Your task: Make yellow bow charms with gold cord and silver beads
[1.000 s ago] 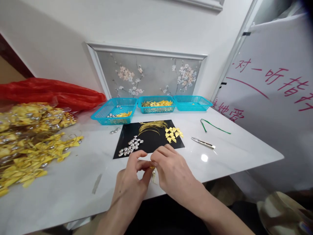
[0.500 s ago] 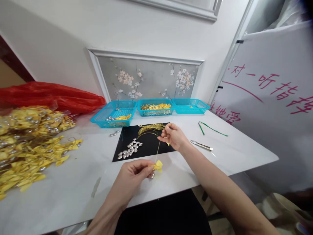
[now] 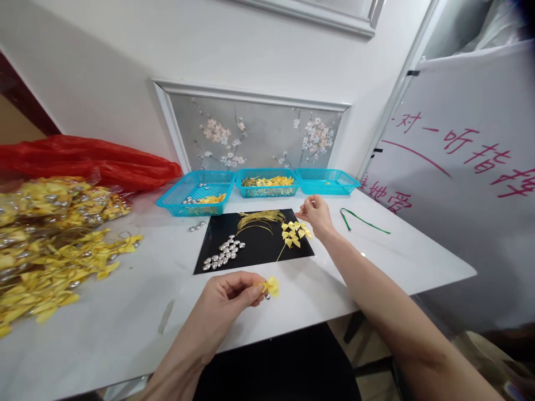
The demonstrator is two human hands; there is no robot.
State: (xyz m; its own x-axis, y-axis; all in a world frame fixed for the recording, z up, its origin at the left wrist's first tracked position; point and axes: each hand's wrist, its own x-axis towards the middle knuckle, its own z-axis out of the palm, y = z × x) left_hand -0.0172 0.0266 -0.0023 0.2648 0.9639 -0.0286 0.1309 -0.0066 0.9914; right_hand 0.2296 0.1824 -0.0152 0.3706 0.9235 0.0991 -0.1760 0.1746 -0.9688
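My left hand (image 3: 234,295) is closed at the near side of the table, pinching a yellow ribbon bow (image 3: 272,286) with a silver bead (image 3: 267,296) under it. My right hand (image 3: 315,214) is raised over the right edge of the black mat (image 3: 259,253), thumb and fingers pinched together. A thin gold cord (image 3: 281,254) shows over the mat, in line between the two hands; its ends are hard to see. Several yellow bows (image 3: 295,233) lie on the mat below my right hand. Silver beads (image 3: 223,253) and a bundle of gold cords (image 3: 261,219) lie further left.
Three blue baskets (image 3: 190,210) stand along the wall, holding beads and yellow bows. A heap of yellow bow strings (image 3: 71,267) and a red bag (image 3: 83,161) fill the left. A green cord (image 3: 365,221) lies at right. My right forearm hides the thread snips.
My right hand has moved right and slightly away from my left, uncovering the bows on the mat. My left hand keeps hold of the bow in nearly the same spot.
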